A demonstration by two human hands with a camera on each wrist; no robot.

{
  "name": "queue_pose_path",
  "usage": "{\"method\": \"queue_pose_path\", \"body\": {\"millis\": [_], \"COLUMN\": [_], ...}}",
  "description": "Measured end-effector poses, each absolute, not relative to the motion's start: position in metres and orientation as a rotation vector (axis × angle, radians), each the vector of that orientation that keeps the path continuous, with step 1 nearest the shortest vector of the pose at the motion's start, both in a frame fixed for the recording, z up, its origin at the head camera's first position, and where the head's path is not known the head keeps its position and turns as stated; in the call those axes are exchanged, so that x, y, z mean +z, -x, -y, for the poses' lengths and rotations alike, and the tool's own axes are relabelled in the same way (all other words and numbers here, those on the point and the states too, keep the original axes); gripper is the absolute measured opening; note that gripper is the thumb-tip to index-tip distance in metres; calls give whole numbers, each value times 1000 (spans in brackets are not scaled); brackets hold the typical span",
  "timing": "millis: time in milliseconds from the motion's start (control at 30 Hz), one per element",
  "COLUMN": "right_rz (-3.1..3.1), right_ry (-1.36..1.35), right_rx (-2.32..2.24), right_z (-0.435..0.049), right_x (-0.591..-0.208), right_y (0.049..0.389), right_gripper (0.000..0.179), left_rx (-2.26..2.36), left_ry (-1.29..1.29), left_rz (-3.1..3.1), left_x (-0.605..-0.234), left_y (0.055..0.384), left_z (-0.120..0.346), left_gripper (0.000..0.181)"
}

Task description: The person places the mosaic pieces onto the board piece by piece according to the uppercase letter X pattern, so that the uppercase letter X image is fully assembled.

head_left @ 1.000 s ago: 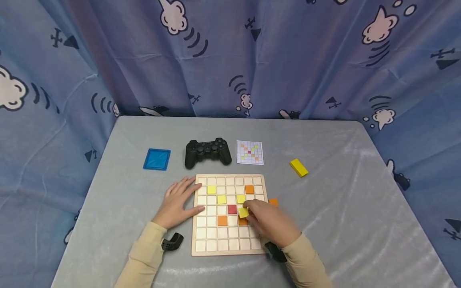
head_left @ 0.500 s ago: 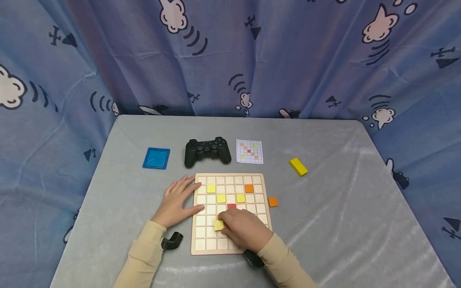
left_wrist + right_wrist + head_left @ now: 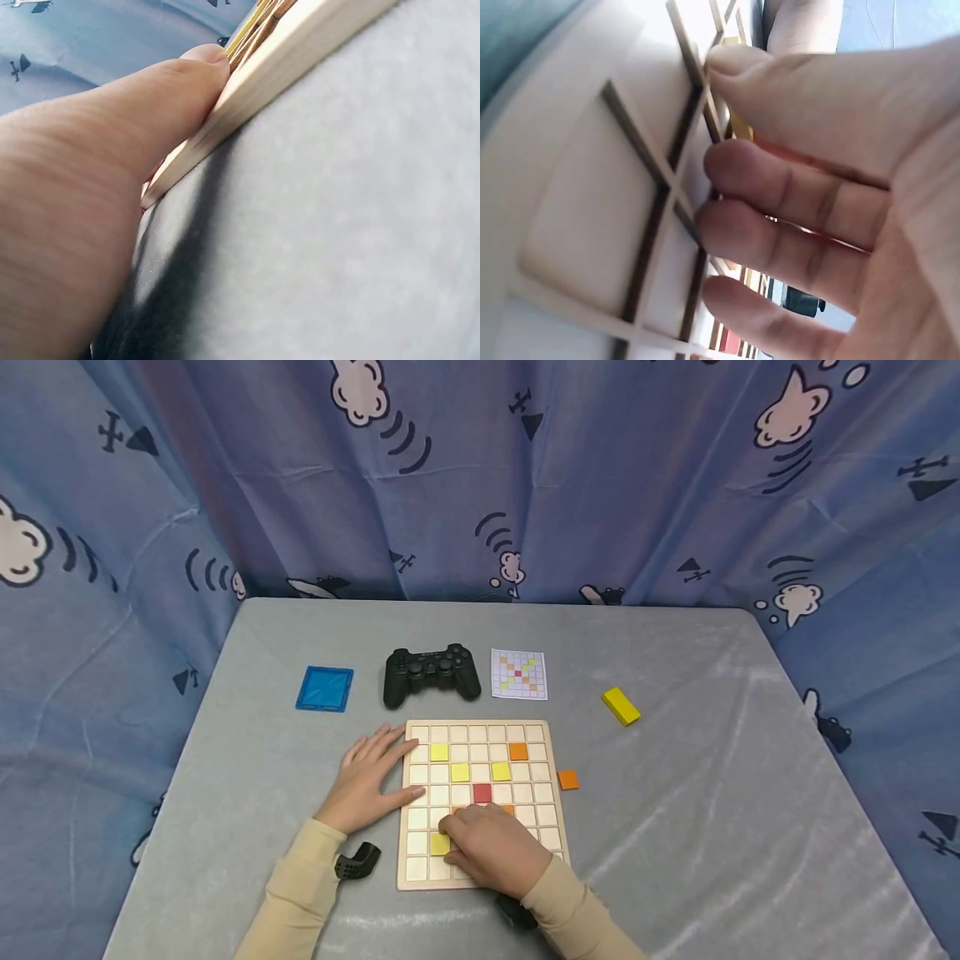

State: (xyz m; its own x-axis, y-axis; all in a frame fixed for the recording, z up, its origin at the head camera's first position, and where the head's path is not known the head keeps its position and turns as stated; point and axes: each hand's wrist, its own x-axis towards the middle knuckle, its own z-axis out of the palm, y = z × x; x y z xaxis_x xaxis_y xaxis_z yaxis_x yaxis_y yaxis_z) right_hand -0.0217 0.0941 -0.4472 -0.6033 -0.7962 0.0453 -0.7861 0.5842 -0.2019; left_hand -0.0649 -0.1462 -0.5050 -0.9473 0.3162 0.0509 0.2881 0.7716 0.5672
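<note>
A wooden grid board lies on the table with square cells. My left hand rests at its left edge, fingers spread and straight, thumb on the rim. My right hand is over the lower part of the board, index finger and thumb at either side of a yellow tile at a lower-left cell. In the right wrist view the thumb reaches down to the grid. Other yellow tiles, a red tile and an orange tile sit in cells. The right hand partly hides more orange tiles.
Behind the board are a blue tray, a black game controller and a printed pattern card. A yellow block lies to the right. A loose orange tile lies by the board's right edge.
My right hand has carried the yellow tile leftward and toward me across the board, from beside the red tile to a lower-left cell. The left hand has stayed put.
</note>
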Motion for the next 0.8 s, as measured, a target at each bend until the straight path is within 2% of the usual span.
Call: {"method": "queue_pose_path", "body": {"millis": [533, 800], "right_rz": [-2740, -2747], "right_ry": [1373, 1455], "right_rx": [-317, -315], "right_z": [-93, -91], "right_x": [-449, -453], "right_y": [23, 23], "right_gripper": [27, 26], "left_rx": [916, 905], "left_ry": [-496, -487], "left_rz": [-2904, -2900], "left_x": [-504, -503], "left_y": [65, 65], "left_z": [145, 145], "left_gripper": [72, 73]}}
